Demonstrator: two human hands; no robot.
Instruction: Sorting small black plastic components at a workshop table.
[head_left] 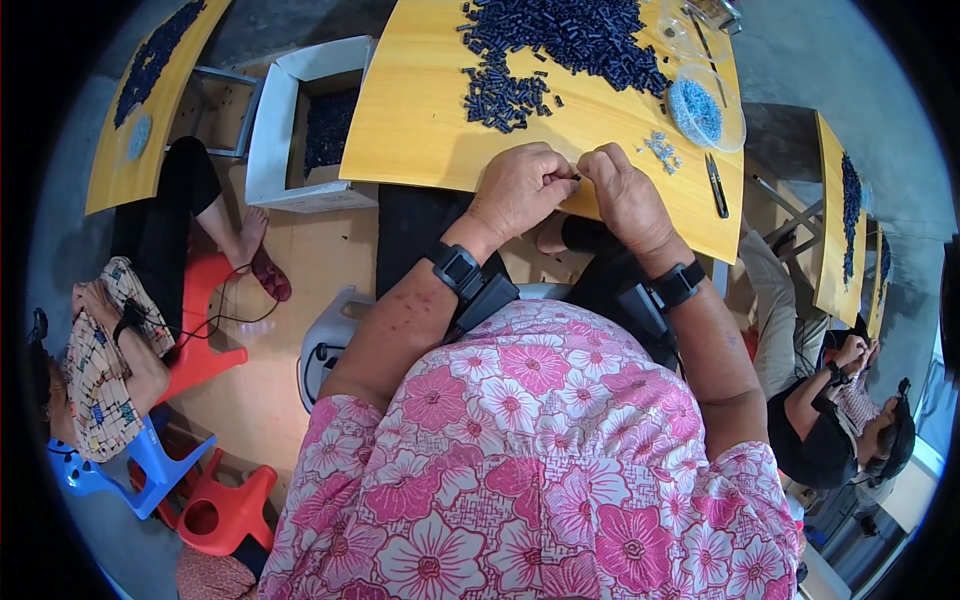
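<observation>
Over the near edge of the yellow table [420, 120], my left hand [525, 185] and my right hand [622, 190] come together, fingertips almost meeting. A small dark piece [575, 178] shows at the tips of my left thumb and forefinger, pinched there. My right fingers are closed as well; whatever they hold is hidden. Beyond my hands lies a big heap of small dark-blue, tube-like parts [560, 40], with a smaller cluster [503, 100] nearer me. Tiny pale pieces [660, 152] lie loose beside my right hand.
A clear round tub with light-blue bits [697, 110] stands at the right, near tweezers [716, 186]. Left of the table is a white box [277, 120] holding more dark parts. People sit at other tables on both sides, with red stools [205, 320] and a blue stool [160, 465] at left.
</observation>
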